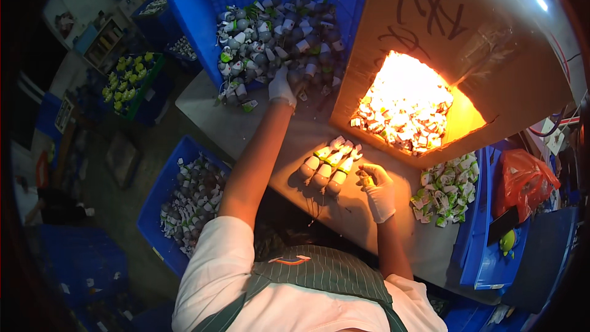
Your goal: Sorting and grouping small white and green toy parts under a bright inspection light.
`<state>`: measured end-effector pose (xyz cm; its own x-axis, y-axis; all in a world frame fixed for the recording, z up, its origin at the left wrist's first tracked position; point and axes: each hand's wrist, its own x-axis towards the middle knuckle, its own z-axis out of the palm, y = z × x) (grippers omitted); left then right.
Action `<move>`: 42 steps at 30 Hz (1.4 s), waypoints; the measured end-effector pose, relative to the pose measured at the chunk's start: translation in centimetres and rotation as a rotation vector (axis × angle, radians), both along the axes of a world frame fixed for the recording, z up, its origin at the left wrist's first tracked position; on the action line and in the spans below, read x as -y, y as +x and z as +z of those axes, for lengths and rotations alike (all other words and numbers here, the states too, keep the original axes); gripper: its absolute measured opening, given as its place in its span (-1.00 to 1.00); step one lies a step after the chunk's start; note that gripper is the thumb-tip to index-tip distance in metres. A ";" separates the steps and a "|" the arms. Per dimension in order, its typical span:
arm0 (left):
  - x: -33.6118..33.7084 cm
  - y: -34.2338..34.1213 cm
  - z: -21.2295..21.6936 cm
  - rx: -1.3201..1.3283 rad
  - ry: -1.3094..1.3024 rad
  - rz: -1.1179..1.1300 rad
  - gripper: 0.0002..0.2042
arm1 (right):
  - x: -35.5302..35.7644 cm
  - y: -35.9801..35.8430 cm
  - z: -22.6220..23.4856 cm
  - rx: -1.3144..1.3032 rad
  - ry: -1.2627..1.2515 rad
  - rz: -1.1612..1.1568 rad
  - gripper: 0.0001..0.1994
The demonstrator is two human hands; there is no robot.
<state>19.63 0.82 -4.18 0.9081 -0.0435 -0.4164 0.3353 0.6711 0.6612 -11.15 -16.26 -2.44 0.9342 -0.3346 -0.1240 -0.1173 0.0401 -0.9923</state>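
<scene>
Left hand [283, 88]: fingers are mostly buried in a heap of grey-and-white pieces [261, 34], so grip cannot be told. Right hand [379, 192]: fingers are curled above the table [201, 98]; a small yellowish bit [367, 181] is half hidden at the fingertips, and whether it is clamped cannot be told.

Small parts [402, 132] inside 1 brown cardboard box [424, 0] are washed out by glare. The far blue bin [192, 6], gridded plastic, is cut off at the top.

3 bulb-ended pieces [322, 169] are laid side by side on the table, just left of the right hand: smooth, round grey ends near, white bodies far, yellow-green bands between.

At right, white-and-green pieces [448, 190] are heaped, too overlapped to be counted; 1 crinkled red plastic bag [522, 178] is seen farther right. At left, 1 blue tub [151, 224] is filled with similar grey-and-white pieces.
</scene>
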 end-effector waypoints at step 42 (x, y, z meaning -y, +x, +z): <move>-1.6 -22.7 7.1 0.368 0.460 -0.903 -0.52 | -1.4 2.5 3.7 0.055 0.251 0.134 -0.86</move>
<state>-3.10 2.47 2.91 0.6914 -0.6693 -0.2720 0.3114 -0.0636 0.9481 -8.62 -14.89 1.26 0.9755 -0.1734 -0.1352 -0.0843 0.2733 -0.9582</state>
